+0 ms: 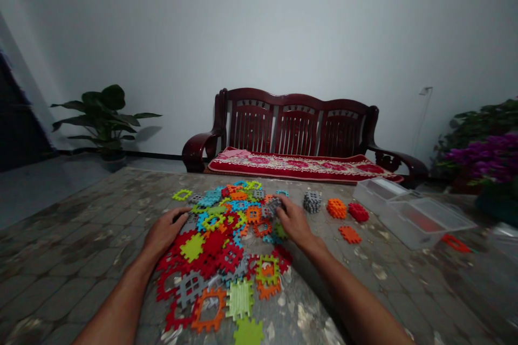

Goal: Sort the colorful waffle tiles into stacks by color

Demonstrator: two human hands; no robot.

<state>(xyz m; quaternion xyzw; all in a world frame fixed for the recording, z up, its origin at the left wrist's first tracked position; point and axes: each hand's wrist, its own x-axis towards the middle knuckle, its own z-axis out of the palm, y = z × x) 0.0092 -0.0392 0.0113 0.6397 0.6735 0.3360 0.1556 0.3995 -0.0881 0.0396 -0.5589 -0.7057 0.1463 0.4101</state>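
Note:
A heap of notched plastic interlocking tiles in red, orange, blue, green and grey lies across the middle of the table. At its left edge is my left hand, fingers curled and thumb at a grey tile; its grip is partly hidden. My right hand reaches over the heap's right side, pinching a grey tile between thumb and fingers. Nearest me in the heap are a red tile, an orange frame tile and a light green tile.
Right of my right hand stand a grey tile stack, an orange stack and a red stack. One orange tile lies before them. Clear plastic boxes sit farther right. A wooden bench is behind the table.

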